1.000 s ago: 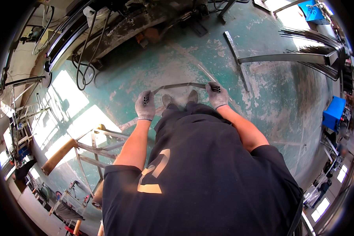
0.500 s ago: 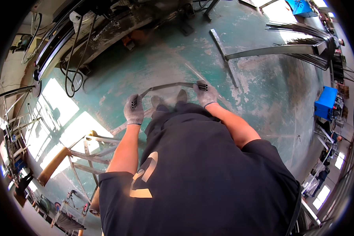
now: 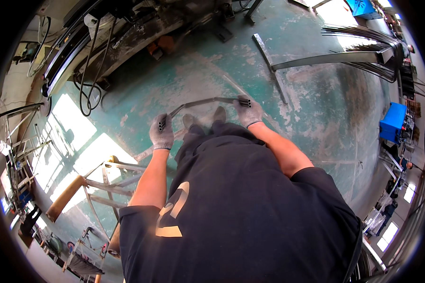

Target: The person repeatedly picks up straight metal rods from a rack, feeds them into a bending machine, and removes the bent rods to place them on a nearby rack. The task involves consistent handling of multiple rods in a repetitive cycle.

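A small bundle of dark metal tubes (image 3: pixel 199 102), bent at several places, spans the gap between my hands in front of my body. My left hand (image 3: pixel 162 136), in a grey knit glove, is closed around one end of the bundle. Round open tube ends poke out beside its fingers. The opposite end sits in the grip of my right hand (image 3: pixel 250 114), gloved the same way, with tube ends showing above the fingers. Both arms reach forward, and the bundle is held above the floor near my shoes. How many tubes there are cannot be counted surely.
A large machine (image 3: pixel 127 59) with hanging black cables stands at the upper left. Ahead right, a metal stand (image 3: pixel 326 60) carries many dark bent tubes (image 3: pixel 389 49). By my left arm is a metal frame (image 3: pixel 109 188) with a brown roller (image 3: pixel 63 198). A blue box (image 3: pixel 393 121) stands far right.
Both hands keep their hold on the tubes in nearly the same pose. The view has shifted very slightly.
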Tool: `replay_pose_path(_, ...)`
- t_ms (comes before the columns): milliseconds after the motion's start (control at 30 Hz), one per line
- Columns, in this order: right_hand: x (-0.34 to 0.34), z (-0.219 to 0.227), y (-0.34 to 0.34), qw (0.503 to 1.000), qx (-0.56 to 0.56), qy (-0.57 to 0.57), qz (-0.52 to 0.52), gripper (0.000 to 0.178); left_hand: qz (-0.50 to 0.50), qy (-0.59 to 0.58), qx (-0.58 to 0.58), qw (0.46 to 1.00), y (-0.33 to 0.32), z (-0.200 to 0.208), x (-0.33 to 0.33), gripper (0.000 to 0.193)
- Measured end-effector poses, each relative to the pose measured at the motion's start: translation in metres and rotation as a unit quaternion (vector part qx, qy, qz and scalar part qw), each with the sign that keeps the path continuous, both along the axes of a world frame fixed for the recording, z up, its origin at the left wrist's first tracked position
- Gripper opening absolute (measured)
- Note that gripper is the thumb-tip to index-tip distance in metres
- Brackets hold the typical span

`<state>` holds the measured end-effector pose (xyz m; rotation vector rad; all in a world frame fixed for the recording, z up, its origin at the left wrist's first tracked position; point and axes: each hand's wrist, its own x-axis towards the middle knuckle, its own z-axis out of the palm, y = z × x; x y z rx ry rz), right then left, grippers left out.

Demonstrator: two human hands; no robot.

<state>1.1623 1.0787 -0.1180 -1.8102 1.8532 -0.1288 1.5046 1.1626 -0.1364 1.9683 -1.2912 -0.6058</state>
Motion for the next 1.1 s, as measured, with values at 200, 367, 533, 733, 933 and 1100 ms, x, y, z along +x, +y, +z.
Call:
replay_pose_path(200, 0.002, 0.004, 0.0, 0.999, 0.016, -0.018, -0.031, 0.024, 0.012, 0.006, 0.004, 1.0, 0.002, 0.0, -0.004, 0.017)
replay_pose_path(367, -0.008, -0.028, 0.003, 0.991, -0.01, -0.1, -0.085, 0.032, 0.006, -0.005, -0.005, 1.0, 0.001, -0.004, -0.004, 0.016)
replay_pose_path(533, -0.012, -0.03, 0.007, 0.991, -0.091, -0.095, -0.018, 0.027, -0.005, -0.01, -0.006, 1.0, 0.002, 0.001, -0.004, 0.017)
replay_pose_path(733, -0.016, -0.038, 0.012, 0.98, -0.139, -0.145, -0.012, 0.022, -0.006, -0.038, 0.026, 0.999, 0.003, 0.01, -0.004, 0.017)
replay_pose_path(933, -0.008, -0.03, 0.017, 0.958, -0.087, -0.222, -0.157, 0.021, 0.005, -0.031, 0.026, 0.999, 0.004, 0.01, -0.006, 0.016)
replay_pose_path(1100, -0.01, -0.039, 0.015, 0.952, -0.071, -0.245, -0.17, 0.021, 0.033, 0.003, 0.026, 0.999, -0.001, 0.012, -0.013, 0.017)
